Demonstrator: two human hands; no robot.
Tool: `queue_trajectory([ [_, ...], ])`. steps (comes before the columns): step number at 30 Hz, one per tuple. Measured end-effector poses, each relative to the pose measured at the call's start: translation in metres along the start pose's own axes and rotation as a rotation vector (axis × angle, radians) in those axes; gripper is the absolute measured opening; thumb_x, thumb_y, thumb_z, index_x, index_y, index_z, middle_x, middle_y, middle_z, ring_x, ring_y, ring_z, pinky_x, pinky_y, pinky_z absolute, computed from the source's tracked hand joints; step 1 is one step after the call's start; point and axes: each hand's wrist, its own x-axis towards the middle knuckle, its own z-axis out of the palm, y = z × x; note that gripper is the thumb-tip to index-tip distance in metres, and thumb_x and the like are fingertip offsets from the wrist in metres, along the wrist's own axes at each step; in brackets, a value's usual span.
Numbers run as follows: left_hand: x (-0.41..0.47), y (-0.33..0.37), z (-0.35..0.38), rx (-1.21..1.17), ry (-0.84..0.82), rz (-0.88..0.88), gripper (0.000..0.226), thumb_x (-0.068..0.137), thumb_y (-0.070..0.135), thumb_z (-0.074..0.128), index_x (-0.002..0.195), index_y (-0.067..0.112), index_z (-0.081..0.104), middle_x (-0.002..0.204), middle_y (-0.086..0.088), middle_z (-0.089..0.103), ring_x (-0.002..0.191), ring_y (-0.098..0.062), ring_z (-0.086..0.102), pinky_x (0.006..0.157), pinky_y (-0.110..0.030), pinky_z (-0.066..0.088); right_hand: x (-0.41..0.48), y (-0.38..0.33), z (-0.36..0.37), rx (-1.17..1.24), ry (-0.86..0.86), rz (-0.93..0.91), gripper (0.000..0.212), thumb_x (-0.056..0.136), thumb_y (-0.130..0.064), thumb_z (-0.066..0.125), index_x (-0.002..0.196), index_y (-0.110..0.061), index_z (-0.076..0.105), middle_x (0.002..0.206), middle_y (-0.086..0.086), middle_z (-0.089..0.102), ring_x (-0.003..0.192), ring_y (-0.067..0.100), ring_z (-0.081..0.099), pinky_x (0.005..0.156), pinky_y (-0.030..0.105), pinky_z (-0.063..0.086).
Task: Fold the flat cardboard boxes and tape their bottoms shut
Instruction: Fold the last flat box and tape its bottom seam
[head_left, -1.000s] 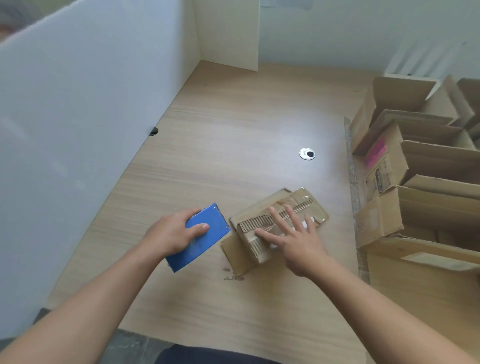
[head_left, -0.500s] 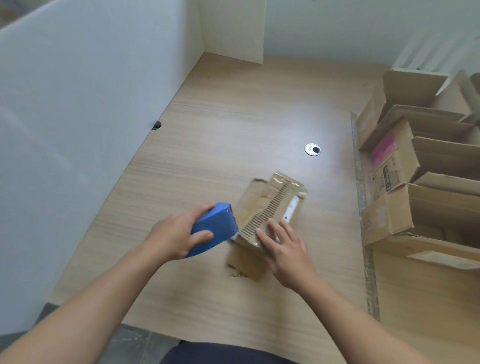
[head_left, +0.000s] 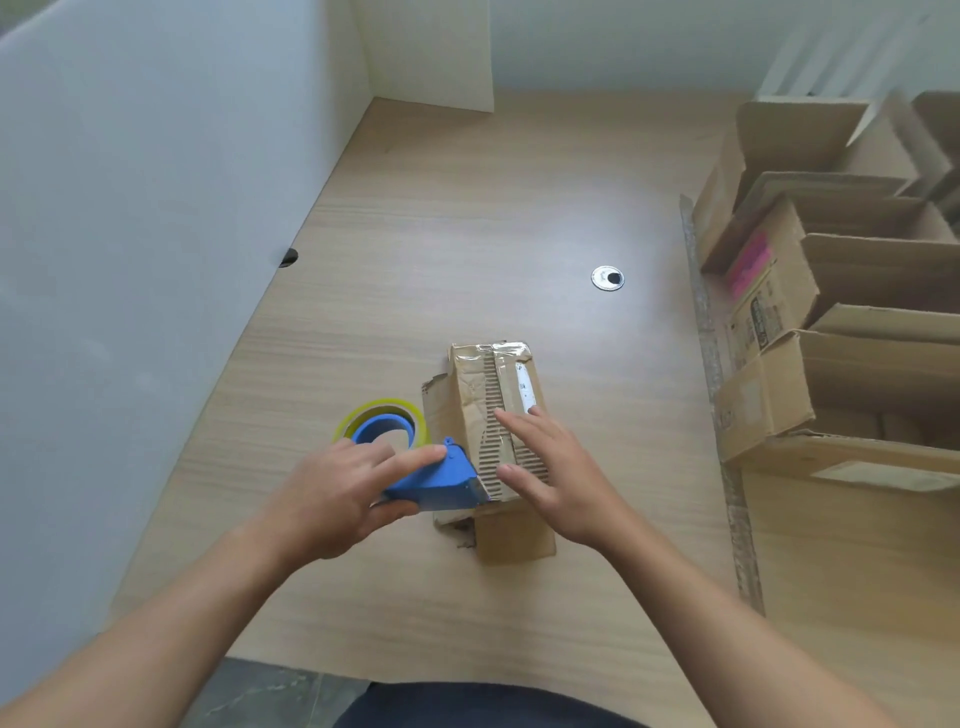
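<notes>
1. While the left hand (head_left: 332, 499) grips the blue tape dispenser (head_left: 436, 480) at the 6 o'clock end of the small box (head_left: 488, 405), taping its bottom looks barely begun (my judgement).
2. The right hand (head_left: 561, 478) presses the flaps with straight fingers; the box sits mid-table (head_left: 467, 234).
3. At 3 o'clock, several erected boxes (head_left: 831, 322) stand open, their insides mostly hidden.

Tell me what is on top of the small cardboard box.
The right hand rests flat on the small cardboard box, touching a torn corrugated strip. The tape dispenser in the left hand meets its near edge. The surface under the palm is hidden.
</notes>
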Motion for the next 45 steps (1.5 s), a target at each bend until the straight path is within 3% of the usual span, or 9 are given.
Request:
queue_trajectory([
  [4, 0.001, 0.006, -0.004, 0.025, 0.032, 0.071, 0.045, 0.101, 0.054, 0.033, 0.138, 0.031, 0.044, 0.076, 0.006, 0.06, 0.06, -0.018, 0.054, 0.056, -0.024, 0.043, 0.009, -0.006, 0.0, 0.09, -0.016, 0.054, 0.043, 0.097, -0.03, 0.062, 0.139, -0.028, 0.053, 0.149, -0.011, 0.043, 0.144, 0.008, 0.024, 0.117, 0.025, 0.018],
  [7, 0.003, 0.008, -0.006, 0.015, 0.027, 0.083, 0.046, 0.097, 0.052, 0.041, 0.139, 0.031, 0.045, 0.076, 0.007, 0.058, 0.061, -0.017, 0.054, 0.056, -0.023, 0.044, 0.012, -0.009, -0.002, 0.213, 0.047, 0.06, 0.004, 0.094, -0.022, 0.066, 0.094, -0.024, 0.07, 0.13, -0.005, 0.059, 0.127, 0.007, 0.048, 0.108, 0.027, 0.034],
  [9, 0.004, 0.008, -0.007, 0.023, 0.011, 0.063, 0.048, 0.096, 0.053, 0.041, 0.139, 0.032, 0.045, 0.076, 0.01, 0.057, 0.062, -0.014, 0.052, 0.056, -0.02, 0.038, 0.012, -0.009, -0.003, 0.232, 0.071, 0.064, 0.011, 0.092, -0.019, 0.069, 0.082, -0.024, 0.067, 0.118, -0.006, 0.062, 0.116, 0.008, 0.054, 0.099, 0.022, 0.038],
  [17, 0.022, 0.012, -0.011, -0.239, -0.355, -0.151, 0.06, 0.084, 0.069, 0.04, 0.135, 0.076, 0.011, 0.132, 0.024, 0.058, 0.097, -0.004, 0.058, 0.076, -0.013, 0.04, -0.005, 0.002, -0.007, 0.293, 0.11, 0.169, 0.017, 0.09, -0.017, 0.07, 0.075, -0.022, 0.067, 0.111, -0.007, 0.051, 0.099, -0.004, 0.052, 0.085, 0.009, 0.037],
  [23, 0.038, 0.007, -0.024, -0.297, -0.558, -0.305, 0.056, 0.078, 0.067, 0.046, 0.132, 0.068, 0.034, 0.115, 0.025, 0.062, 0.096, 0.001, 0.056, 0.081, -0.017, 0.043, -0.035, 0.04, -0.033, 0.461, 0.332, 0.353, 0.023, 0.091, -0.013, 0.068, 0.069, -0.014, 0.06, 0.109, -0.005, 0.055, 0.099, -0.007, 0.054, 0.09, 0.021, 0.039],
  [27, 0.042, 0.005, -0.034, -0.502, -0.659, -0.392, 0.048, 0.077, 0.059, 0.053, 0.124, 0.062, 0.051, 0.115, 0.031, 0.063, 0.104, 0.005, 0.059, 0.091, -0.03, 0.048, -0.052, 0.07, -0.037, 0.456, 0.263, 0.553, 0.023, 0.092, -0.021, 0.066, 0.076, -0.005, 0.064, 0.106, 0.001, 0.055, 0.101, 0.019, 0.057, 0.1, 0.043, 0.043],
  [37, 0.059, 0.011, -0.017, -0.326, -0.78, -0.483, 0.035, 0.086, 0.049, 0.06, 0.119, 0.06, 0.056, 0.103, 0.027, 0.065, 0.093, 0.002, 0.061, 0.082, -0.027, 0.05, -0.039, 0.079, -0.005, 0.344, 0.237, 0.628, 0.033, 0.094, -0.028, 0.064, 0.068, -0.015, 0.048, 0.063, -0.002, 0.042, 0.06, 0.014, 0.038, 0.059, 0.031, 0.03],
  [40, 0.063, 0.009, -0.007, -0.296, -0.824, -0.51, 0.03, 0.087, 0.047, 0.06, 0.116, 0.054, 0.059, 0.105, 0.023, 0.065, 0.096, -0.003, 0.061, 0.079, -0.025, 0.048, -0.032, 0.082, 0.005, 0.251, 0.214, 0.643, 0.033, 0.095, -0.03, 0.063, 0.07, -0.013, 0.05, 0.066, 0.0, 0.045, 0.064, 0.016, 0.042, 0.061, 0.032, 0.03],
  [45, 0.056, 0.004, 0.008, -0.338, -0.864, -0.578, 0.02, 0.087, 0.045, 0.061, 0.101, 0.059, 0.057, 0.102, 0.022, 0.066, 0.095, -0.005, 0.061, 0.079, -0.028, 0.048, -0.013, 0.076, 0.024, -0.008, 0.114, 0.693, 0.026, 0.096, -0.045, 0.056, 0.084, -0.023, 0.062, 0.096, 0.0, 0.064, 0.11, 0.024, 0.052, 0.095, 0.032, 0.031],
])
